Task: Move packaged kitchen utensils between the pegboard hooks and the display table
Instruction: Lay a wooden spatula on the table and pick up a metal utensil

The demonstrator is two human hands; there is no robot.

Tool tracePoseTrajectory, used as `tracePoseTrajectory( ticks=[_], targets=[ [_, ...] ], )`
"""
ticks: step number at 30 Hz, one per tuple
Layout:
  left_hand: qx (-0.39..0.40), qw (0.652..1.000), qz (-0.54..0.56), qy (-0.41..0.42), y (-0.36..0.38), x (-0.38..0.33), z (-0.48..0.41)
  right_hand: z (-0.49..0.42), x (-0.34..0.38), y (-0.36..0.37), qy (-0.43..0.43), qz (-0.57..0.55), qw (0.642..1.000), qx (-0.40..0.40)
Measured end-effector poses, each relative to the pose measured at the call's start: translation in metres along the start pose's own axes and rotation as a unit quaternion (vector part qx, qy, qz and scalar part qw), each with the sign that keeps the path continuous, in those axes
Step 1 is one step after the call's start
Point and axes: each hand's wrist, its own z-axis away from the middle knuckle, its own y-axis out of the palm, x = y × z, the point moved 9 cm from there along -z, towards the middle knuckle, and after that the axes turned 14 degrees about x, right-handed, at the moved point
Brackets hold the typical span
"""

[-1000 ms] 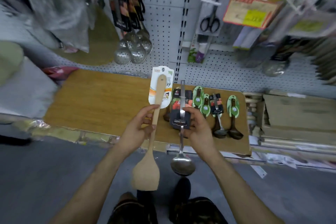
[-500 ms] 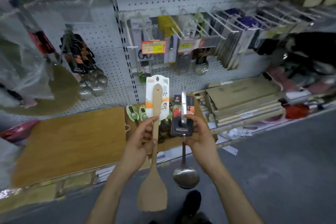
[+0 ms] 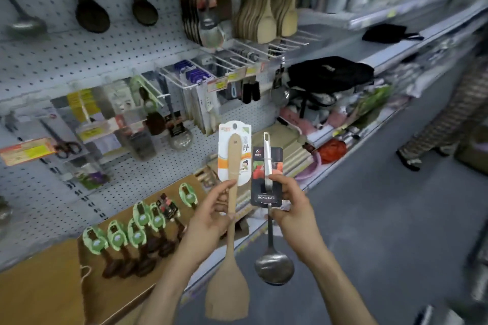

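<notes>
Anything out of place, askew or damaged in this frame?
Nothing damaged. The wooden spatula on its white card in the left hand and the steel ladle on its black card in the right hand hang straight. One oddity: a black-carded utensil lies among the green-carded dark spoons on the wooden table.

Left hand (image 3: 208, 215) holds wooden spatula (image 3: 229, 258); right hand (image 3: 295, 212) holds steel ladle (image 3: 272, 253)

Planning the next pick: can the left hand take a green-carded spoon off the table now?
Probably not: the left hand grips the wooden spatula, though the green-carded spoons lie uncovered nearby.
</notes>
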Motion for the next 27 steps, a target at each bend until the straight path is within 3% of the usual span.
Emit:
tracePoseTrajectory(
  ticks=[5,11,18,27],
  targets=[
    [0.013,0.999,-0.018,0.04,0.078,-0.047,-0.077,-0.008,0.006,-0.111,-0.019,0.004,0.999,-0.035],
    [-0.007,0.998,-0.015,0.056,0.116,-0.08,-0.132,-0.035,0.014,-0.185,-0.036,-0.009,0.999,-0.024],
    [-0.067,0.996,-0.02,0.053,0.079,-0.102,-0.189,-0.108,0.021,-0.216,-0.057,-0.014,0.998,0.002],
    [-0.124,0.986,-0.017,0.109,0.027,-0.146,-0.309,-0.257,0.05,-0.25,-0.109,-0.02,0.992,0.061]
  ],
)
